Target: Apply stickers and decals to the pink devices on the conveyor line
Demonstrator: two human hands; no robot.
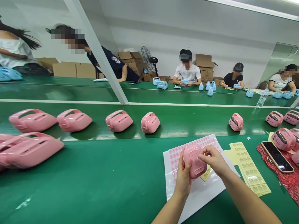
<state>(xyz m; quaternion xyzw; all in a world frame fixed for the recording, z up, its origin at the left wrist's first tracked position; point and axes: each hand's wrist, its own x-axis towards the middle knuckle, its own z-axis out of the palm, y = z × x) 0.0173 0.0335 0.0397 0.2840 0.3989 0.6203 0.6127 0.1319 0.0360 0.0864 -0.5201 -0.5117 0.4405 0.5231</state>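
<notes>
My left hand (182, 175) grips a pink plastic casing (195, 161) from its left side, holding it above a white sheet of pink stickers (201, 189). My right hand (213, 159) pinches at the casing's upper right edge, fingers closed on it. A small yellow label (206, 174) shows just under the casing by my right hand. More yellow label sheets (249, 169) lie to the right on the green table.
Several pink casings (150, 122) stand in a row on the green belt (140, 146), more at the left (28, 151) and right (283, 139). A phone (277, 156) lies on red cloth. Other people work with blue casings (210, 90) at the far table.
</notes>
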